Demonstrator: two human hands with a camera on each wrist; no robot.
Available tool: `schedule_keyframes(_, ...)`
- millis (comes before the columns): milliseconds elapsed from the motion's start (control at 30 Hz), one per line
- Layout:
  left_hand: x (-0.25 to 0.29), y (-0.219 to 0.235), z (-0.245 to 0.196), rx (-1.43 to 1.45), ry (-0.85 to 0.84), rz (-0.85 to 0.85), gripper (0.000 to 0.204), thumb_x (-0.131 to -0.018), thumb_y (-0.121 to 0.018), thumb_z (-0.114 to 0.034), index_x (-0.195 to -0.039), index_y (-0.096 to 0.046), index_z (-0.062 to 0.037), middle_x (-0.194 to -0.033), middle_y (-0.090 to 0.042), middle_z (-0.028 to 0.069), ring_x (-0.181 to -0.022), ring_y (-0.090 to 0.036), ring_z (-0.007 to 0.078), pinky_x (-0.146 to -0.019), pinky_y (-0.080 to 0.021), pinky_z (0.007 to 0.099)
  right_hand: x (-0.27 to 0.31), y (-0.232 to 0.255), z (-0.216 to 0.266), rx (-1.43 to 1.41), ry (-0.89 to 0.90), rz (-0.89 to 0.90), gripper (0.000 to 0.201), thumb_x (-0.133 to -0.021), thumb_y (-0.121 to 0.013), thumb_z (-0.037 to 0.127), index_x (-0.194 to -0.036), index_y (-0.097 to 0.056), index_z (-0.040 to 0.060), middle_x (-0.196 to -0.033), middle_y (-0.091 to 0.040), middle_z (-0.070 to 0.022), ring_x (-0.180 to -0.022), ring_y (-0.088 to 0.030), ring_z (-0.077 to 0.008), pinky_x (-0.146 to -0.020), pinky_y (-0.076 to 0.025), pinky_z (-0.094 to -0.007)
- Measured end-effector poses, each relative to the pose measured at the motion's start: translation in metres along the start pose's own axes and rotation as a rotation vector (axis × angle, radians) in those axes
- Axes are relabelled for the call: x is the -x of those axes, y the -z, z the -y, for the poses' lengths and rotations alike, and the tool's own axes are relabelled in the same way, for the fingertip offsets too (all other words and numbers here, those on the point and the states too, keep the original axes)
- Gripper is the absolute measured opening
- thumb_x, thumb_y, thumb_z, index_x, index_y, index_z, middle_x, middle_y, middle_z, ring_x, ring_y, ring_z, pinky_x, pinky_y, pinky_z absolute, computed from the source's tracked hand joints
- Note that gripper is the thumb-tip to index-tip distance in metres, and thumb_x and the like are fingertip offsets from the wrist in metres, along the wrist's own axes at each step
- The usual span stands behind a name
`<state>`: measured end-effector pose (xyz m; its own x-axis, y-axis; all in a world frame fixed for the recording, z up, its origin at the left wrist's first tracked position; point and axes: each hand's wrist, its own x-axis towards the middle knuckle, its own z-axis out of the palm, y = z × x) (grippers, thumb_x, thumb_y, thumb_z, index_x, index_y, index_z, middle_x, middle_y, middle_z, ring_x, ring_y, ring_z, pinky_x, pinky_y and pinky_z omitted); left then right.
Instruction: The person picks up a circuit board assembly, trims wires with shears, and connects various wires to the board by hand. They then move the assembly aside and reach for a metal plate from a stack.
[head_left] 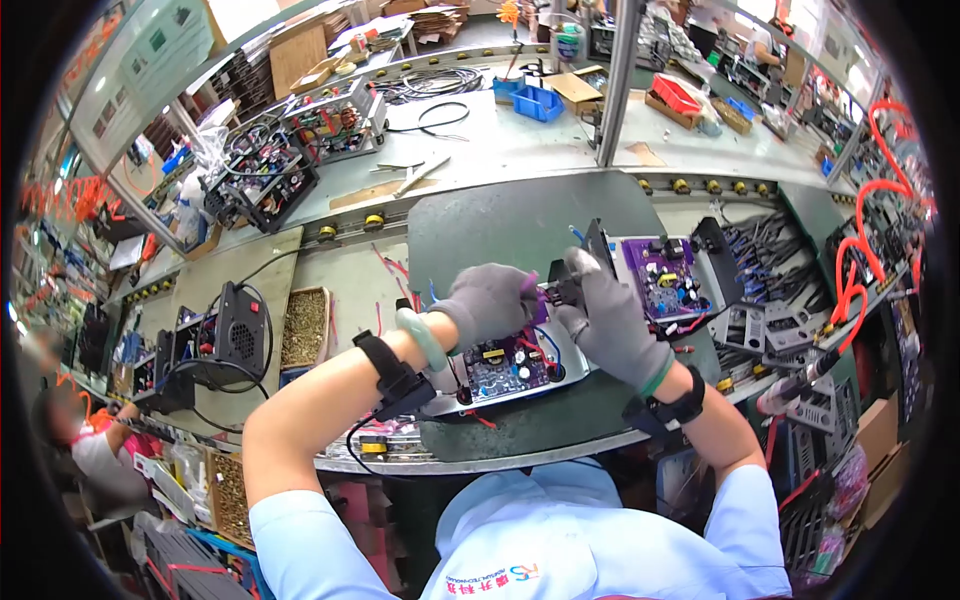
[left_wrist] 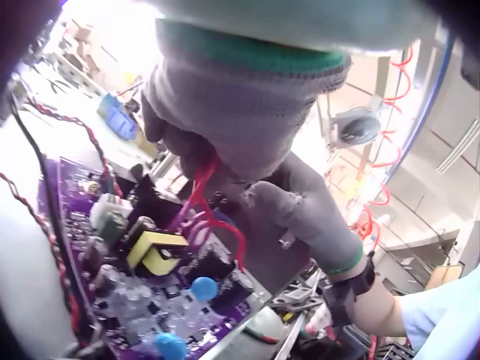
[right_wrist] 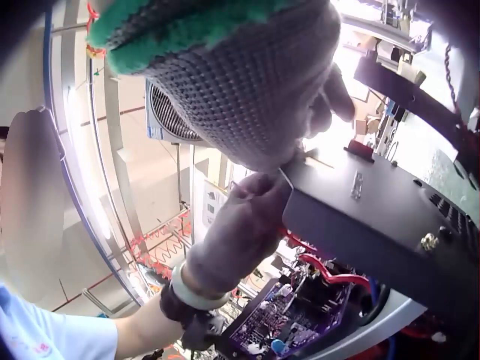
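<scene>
Both hands wear grey gloves. In the head view the left hand [head_left: 493,303] is curled at the inner side of a black panel, above a purple circuit board [head_left: 495,372] in a pale metal tray. Red wires [left_wrist: 204,187] run up into the left hand's fingers in the left wrist view. My right hand [head_left: 617,325] holds the black panel [right_wrist: 360,210] at its edge, its thumb and fingers around it. The panel stands upright at the tray's end. The fingertips of both hands are close together, and the exact contact is partly hidden.
A second purple board [head_left: 662,277] in a tray lies to the right, with bundled black cables [head_left: 775,255] beyond. To the left are a black fan unit [head_left: 240,330] and a box of small parts [head_left: 305,327]. A coiled orange air hose [head_left: 850,250] hangs at the right.
</scene>
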<state>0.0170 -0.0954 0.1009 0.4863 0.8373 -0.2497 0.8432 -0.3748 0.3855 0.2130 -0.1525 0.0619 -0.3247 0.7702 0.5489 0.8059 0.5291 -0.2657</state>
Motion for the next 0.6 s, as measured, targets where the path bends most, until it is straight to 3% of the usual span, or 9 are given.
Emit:
schedule_keyframes(67, -0.01, -0.012, -0.002, -0.015, -0.012, -0.018, 0.016, -0.088, -0.064, -0.03, -0.097, -0.075, -0.0225, -0.091, -0.073, 0.0104, -0.087, -0.069, 0.034, -0.079, -0.054, 0.0446, 0.013, -0.018, -0.004, -0.149, -0.11, -0.004, 0.06, -0.084, -0.071, 0.016, -0.136, -0.047, -0.0006, -0.127, -0.059, -0.0256, -0.105, -0.065, -0.0411, -0.083, -0.055, -0.0464)
schedule_keyframes(100, -0.013, -0.015, -0.004, -0.045, 0.005, -0.024, 0.015, -0.088, -0.064, -0.029, -0.096, -0.074, -0.0215, -0.09, -0.072, 0.0104, -0.088, -0.069, 0.0342, -0.078, -0.054, 0.0447, 0.016, -0.018, 0.0, -0.259, -0.268, 0.05, 0.056, -0.089, -0.065, 0.014, -0.138, -0.045, -0.003, -0.12, -0.062, -0.0283, -0.102, -0.065, -0.0436, -0.084, -0.054, -0.047)
schedule_keyframes(200, -0.012, -0.018, 0.0, -0.034, 0.005, -0.048, 0.013, -0.089, -0.064, -0.028, -0.093, -0.072, -0.0193, -0.09, -0.072, 0.0104, -0.087, -0.069, 0.0342, -0.077, -0.054, 0.0449, 0.018, -0.014, -0.003, -0.331, -0.338, 0.124, 0.053, -0.091, -0.06, 0.012, -0.139, -0.045, -0.0039, -0.107, -0.066, -0.0283, -0.095, -0.067, -0.0433, -0.082, -0.054, -0.0472)
schedule_keyframes(233, -0.009, -0.016, 0.001, -0.014, -0.02, -0.032, 0.013, -0.089, -0.064, -0.028, -0.094, -0.072, -0.0192, -0.09, -0.072, 0.0107, -0.087, -0.069, 0.0343, -0.077, -0.054, 0.045, 0.014, -0.008, 0.002, -0.412, -0.42, 0.194, 0.05, -0.092, -0.052, 0.005, -0.14, -0.045, -0.0079, -0.118, -0.066, -0.025, -0.114, -0.064, -0.0349, -0.098, -0.048, -0.0373)
schedule_keyframes(467, -0.009, -0.023, 0.008, 0.05, -0.045, -0.043, 0.013, -0.089, -0.065, -0.027, -0.094, -0.072, -0.0168, -0.088, -0.071, 0.0124, -0.086, -0.069, 0.0344, -0.076, -0.053, 0.0446, 0.016, -0.011, -0.001, -0.44, -0.381, 0.176, 0.051, -0.092, -0.051, 0.004, -0.141, -0.044, -0.0085, -0.115, -0.066, -0.0237, -0.108, -0.066, -0.0312, -0.097, -0.048, -0.0356)
schedule_keyframes(533, -0.004, -0.017, 0.006, 0.076, -0.044, -0.04, 0.014, -0.089, -0.065, -0.027, -0.094, -0.072, -0.0161, -0.087, -0.071, 0.0131, -0.086, -0.068, 0.0347, -0.076, -0.053, 0.0449, 0.018, -0.014, -0.005, -0.44, -0.291, 0.102, 0.052, -0.09, -0.057, 0.007, -0.139, -0.047, -0.0057, -0.107, -0.066, -0.0274, -0.096, -0.067, -0.0424, -0.083, -0.053, -0.0447)
schedule_keyframes(567, -0.002, -0.015, 0.005, 0.104, -0.041, -0.042, 0.014, -0.089, -0.065, -0.027, -0.093, -0.072, -0.0153, -0.086, -0.07, 0.0137, -0.085, -0.068, 0.0349, -0.076, -0.052, 0.0451, 0.018, -0.012, -0.004, -0.441, -0.289, 0.105, 0.052, -0.09, -0.057, 0.007, -0.139, -0.047, -0.0057, -0.107, -0.066, -0.0274, -0.096, -0.067, -0.0424, -0.083, -0.053, -0.0447)
schedule_keyframes(600, -0.004, -0.016, 0.006, 0.106, -0.037, -0.046, 0.014, -0.089, -0.065, -0.027, -0.093, -0.072, -0.0153, -0.086, -0.07, 0.0137, -0.085, -0.068, 0.0349, -0.076, -0.052, 0.0451, 0.016, -0.008, -0.002, -0.46, -0.324, 0.141, 0.051, -0.091, -0.053, 0.006, -0.14, -0.045, -0.0073, -0.109, -0.066, -0.0255, -0.1, -0.067, -0.0367, -0.088, -0.051, -0.0401)
